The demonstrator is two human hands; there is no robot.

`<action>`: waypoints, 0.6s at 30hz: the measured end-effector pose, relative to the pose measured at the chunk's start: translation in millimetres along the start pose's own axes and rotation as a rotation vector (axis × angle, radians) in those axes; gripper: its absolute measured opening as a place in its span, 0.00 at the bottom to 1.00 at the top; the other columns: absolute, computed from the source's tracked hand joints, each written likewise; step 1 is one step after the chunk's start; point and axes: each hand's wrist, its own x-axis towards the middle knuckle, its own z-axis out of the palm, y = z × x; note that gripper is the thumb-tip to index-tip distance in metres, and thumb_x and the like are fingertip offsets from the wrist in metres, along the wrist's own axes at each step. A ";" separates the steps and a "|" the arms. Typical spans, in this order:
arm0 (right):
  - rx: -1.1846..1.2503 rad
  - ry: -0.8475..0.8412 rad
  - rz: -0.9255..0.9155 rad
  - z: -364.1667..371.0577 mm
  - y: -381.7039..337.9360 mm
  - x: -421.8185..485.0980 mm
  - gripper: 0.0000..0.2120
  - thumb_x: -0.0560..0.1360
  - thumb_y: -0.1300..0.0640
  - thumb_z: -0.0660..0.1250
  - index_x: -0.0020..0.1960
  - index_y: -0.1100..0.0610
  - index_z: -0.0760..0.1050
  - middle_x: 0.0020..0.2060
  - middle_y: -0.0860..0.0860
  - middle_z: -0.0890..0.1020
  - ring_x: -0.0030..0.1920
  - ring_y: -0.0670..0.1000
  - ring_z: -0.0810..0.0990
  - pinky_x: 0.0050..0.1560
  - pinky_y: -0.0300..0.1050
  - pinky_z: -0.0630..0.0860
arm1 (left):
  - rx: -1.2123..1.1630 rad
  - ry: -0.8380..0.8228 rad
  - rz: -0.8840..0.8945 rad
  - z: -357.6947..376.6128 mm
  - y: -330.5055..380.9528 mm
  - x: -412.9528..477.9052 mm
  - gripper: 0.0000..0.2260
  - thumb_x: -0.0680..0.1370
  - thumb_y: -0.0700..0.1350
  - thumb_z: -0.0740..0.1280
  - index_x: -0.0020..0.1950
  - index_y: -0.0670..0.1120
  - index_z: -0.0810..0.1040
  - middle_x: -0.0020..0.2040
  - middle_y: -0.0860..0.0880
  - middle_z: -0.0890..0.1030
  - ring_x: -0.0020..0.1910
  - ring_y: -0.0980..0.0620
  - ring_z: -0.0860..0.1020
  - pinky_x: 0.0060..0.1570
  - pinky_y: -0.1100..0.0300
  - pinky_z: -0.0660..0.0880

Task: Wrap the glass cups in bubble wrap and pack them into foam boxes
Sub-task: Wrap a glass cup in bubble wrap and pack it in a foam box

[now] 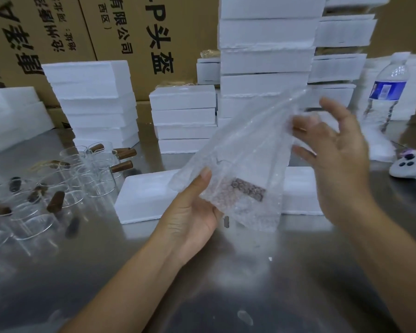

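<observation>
While the left hand (192,212) grip pinches bubble wrap (240,159) around one cup (249,191), right hand (339,159) spread, glass cups (46,188) at nine o'clock remain unwrapped, unboxed.

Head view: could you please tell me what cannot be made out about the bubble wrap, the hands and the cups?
- Bubble wrap, head view: its bubbles blur the contents; only a brown handle shows.
- Right hand: fingertips lie behind the wrap, so its grip is unclear.
- Glass cups: overlapping, cut by the left edge; uncountable.
- Foam box: middle covered by the wrap.
</observation>
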 end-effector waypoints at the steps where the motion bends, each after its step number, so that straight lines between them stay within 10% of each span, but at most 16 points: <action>1: -0.035 -0.016 0.039 3.3 5.0 -3.8 0.25 0.73 0.42 0.64 0.67 0.49 0.63 0.46 0.39 0.83 0.54 0.41 0.80 0.55 0.41 0.77 | -0.038 0.012 0.028 -0.4 1.9 0.5 0.23 0.56 0.44 0.83 0.50 0.46 0.85 0.55 0.45 0.83 0.53 0.48 0.81 0.55 0.54 0.78; 5: -0.122 -0.064 0.213 21.2 27.3 -24.7 0.44 0.64 0.32 0.57 0.75 0.48 0.51 0.58 0.39 0.73 0.64 0.44 0.73 0.69 0.49 0.66 | -0.118 0.087 0.143 -3.1 11.3 2.1 0.28 0.53 0.42 0.84 0.52 0.45 0.84 0.59 0.43 0.81 0.56 0.46 0.80 0.56 0.53 0.78; 9: -0.127 -0.307 0.278 31.5 39.1 -43.0 0.34 0.61 0.28 0.56 0.65 0.38 0.62 0.55 0.35 0.74 0.53 0.32 0.76 0.55 0.37 0.72 | -0.178 0.083 0.190 -7.0 18.0 0.8 0.35 0.56 0.44 0.83 0.62 0.44 0.79 0.61 0.44 0.80 0.59 0.47 0.79 0.53 0.56 0.78; 12: -0.059 -0.445 0.255 34.7 42.9 -47.4 0.25 0.66 0.37 0.63 0.60 0.44 0.67 0.50 0.43 0.82 0.46 0.44 0.83 0.47 0.42 0.80 | -0.090 0.032 0.205 -7.9 17.3 0.4 0.36 0.61 0.49 0.80 0.67 0.46 0.73 0.65 0.44 0.77 0.64 0.47 0.76 0.61 0.54 0.74; 18: -0.068 -0.288 0.131 31.4 41.0 -38.5 0.15 0.70 0.42 0.62 0.50 0.50 0.75 0.40 0.39 0.83 0.41 0.40 0.82 0.42 0.33 0.76 | 0.179 0.026 0.180 -5.5 6.4 -0.1 0.25 0.63 0.54 0.77 0.58 0.50 0.82 0.61 0.45 0.80 0.61 0.47 0.78 0.59 0.55 0.75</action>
